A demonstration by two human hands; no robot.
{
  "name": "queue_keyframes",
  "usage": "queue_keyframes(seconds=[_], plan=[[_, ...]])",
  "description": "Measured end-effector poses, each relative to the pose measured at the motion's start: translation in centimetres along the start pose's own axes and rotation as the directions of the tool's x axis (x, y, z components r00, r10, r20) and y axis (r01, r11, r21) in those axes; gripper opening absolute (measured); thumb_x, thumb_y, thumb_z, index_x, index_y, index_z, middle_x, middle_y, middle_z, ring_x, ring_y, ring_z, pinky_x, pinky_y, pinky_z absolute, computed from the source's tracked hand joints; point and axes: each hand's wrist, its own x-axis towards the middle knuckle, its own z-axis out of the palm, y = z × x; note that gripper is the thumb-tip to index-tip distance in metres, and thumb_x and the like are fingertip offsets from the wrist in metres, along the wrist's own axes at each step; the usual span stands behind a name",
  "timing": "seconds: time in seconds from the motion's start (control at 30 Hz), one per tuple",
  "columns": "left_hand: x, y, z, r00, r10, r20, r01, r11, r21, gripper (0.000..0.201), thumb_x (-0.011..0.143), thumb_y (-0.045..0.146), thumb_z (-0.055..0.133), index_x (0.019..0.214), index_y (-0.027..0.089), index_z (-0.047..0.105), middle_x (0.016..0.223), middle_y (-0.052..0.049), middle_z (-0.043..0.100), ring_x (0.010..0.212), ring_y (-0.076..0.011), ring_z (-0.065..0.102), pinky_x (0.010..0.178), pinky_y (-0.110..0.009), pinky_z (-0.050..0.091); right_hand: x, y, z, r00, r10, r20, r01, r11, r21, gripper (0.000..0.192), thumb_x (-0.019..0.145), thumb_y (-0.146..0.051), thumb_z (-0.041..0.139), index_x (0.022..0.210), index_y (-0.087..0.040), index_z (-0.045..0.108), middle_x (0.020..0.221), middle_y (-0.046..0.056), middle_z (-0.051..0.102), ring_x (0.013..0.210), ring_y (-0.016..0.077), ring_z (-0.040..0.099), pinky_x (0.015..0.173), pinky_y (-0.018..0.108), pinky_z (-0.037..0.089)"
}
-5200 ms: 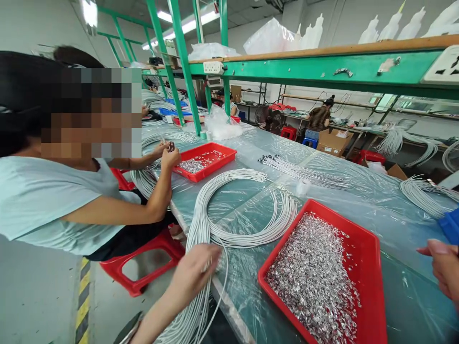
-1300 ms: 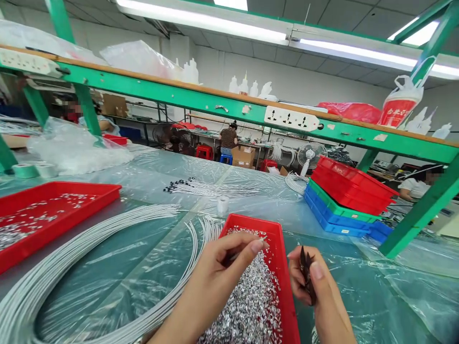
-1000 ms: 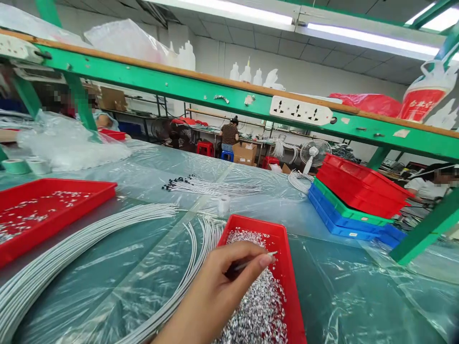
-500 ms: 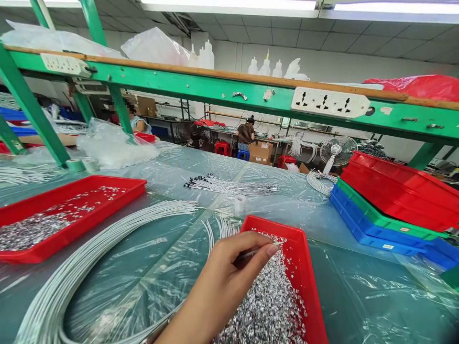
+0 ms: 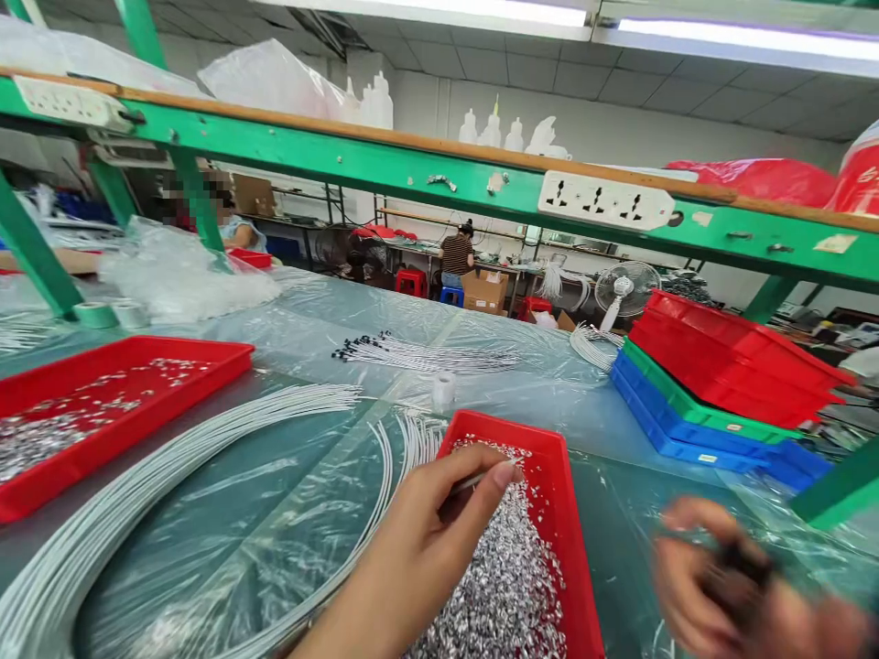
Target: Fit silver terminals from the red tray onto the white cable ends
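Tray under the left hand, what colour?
Red, seen in the head view: the tray beneath the left hand holds silvery bits.

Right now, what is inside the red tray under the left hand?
The red tray holds a heap of small shiny metal pieces. The left hand, pinching a thin white cable end, covers part of the heap; the tray's floor beneath is hidden.
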Motion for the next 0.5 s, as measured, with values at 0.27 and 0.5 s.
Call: queue_keyframes(seconds=[0.27,0.5], plan=[[-0.7,0.7,1.2,0.993,0.032,0.115,-0.033,0.999,0.013,0.037,0.094,0.045,0.037,0.069,0.021,0.051,0.060,0.002,0.048,0.056,-0.0142,0.041,0.051,-0.025,0.031,-1.5,-0.4,4.6,0.993,0.115,0.032,-0.109,0.982,-0.155,0.055,0.091,-0.074,0.051,0.095,-0.019,0.061,0.072,0.001,0.046,0.065,0.0175,0.046,0.053,0.022,0.038],[-1.0,0.1,1.9,0.987,0.093,0.131,-0.098,0.995,0.027,0.035,0.096,0.041,0.038,0.075,0.021,0.057,0.064,0.002,0.057,0.057,-0.0136,0.048,0.052,-0.023,0.035,-2.5,-0.1,5.2,0.999,0.018,-0.048,-0.027,0.978,-0.206,0.047,0.095,-0.066,0.052,0.106,-0.022,0.062,0.093,0.007,0.059,0.090,0.0247,0.058,0.083,0.033,0.050]])
